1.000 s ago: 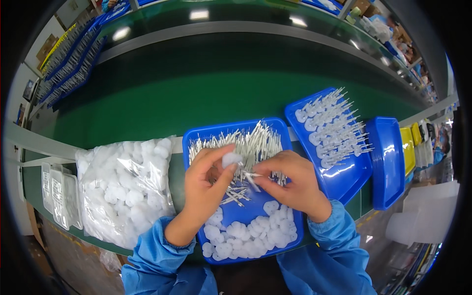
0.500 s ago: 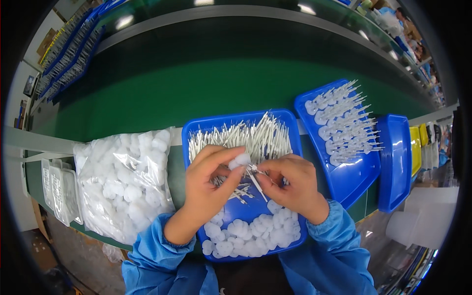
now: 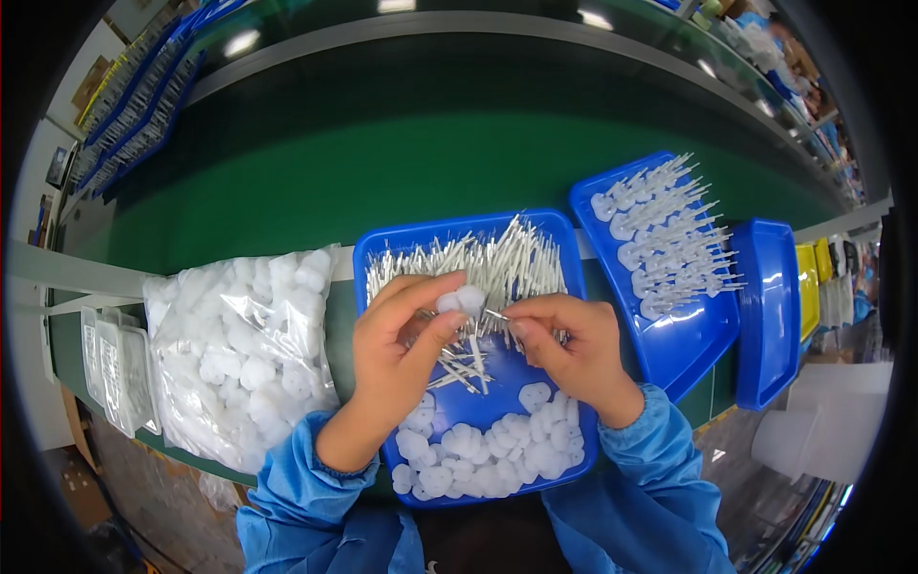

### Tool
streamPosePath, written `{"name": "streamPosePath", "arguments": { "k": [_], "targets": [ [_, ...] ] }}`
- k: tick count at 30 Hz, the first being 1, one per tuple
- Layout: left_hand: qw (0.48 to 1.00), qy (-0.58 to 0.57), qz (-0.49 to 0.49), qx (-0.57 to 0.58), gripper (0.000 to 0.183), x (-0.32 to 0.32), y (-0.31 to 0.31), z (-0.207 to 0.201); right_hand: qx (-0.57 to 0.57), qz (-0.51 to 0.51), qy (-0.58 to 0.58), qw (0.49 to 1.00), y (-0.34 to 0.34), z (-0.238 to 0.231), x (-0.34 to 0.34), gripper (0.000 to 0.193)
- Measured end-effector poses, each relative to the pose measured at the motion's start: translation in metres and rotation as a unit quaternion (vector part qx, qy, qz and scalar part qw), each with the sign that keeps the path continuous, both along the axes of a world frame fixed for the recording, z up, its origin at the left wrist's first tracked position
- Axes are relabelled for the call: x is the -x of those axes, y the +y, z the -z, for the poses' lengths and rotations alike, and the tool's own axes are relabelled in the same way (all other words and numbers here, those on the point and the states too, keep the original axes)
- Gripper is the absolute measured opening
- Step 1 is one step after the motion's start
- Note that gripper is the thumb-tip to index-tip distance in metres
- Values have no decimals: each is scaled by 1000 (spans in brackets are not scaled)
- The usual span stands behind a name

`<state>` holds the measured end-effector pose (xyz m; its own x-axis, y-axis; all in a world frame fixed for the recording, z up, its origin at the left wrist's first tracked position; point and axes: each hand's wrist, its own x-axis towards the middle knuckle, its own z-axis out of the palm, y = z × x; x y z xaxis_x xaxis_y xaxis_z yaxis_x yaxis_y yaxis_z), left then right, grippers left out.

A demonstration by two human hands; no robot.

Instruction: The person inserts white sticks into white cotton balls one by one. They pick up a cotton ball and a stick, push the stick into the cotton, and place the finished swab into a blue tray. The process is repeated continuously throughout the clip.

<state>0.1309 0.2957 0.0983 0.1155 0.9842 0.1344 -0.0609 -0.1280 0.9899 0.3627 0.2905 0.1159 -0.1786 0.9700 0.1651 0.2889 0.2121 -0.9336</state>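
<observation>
Discs (image 3: 502, 445) and sticks (image 3: 531, 258), too many to count, are held in one blue tray (image 3: 483, 403). Above it, a cloudy white, lobed disc (image 3: 461, 299) is pinched by the left hand (image 3: 394, 342), and one thin stick (image 3: 497, 316) is held between finger and thumb of the right hand (image 3: 574, 346).

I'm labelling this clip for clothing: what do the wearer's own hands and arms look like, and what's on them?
The left hand and right hand are bare, with no glove, ring or watch showing. Both forearms are covered by loose, slightly shiny blue sleeves, creased and gathered at the cuffs near the wrists. No markings show on them.
</observation>
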Motion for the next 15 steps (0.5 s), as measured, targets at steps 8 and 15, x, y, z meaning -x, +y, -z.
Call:
{"name": "streamPosePath", "arguments": {
  "k": [8,15],
  "targets": [
    [999,9,0,-41,43,-3,1,1,-91,36,-71,993,0,5,3,20],
    [987,113,-36,-107,40,-6,2,1,-195,38,-138,970,2,-3,8,22]
  ]
}}
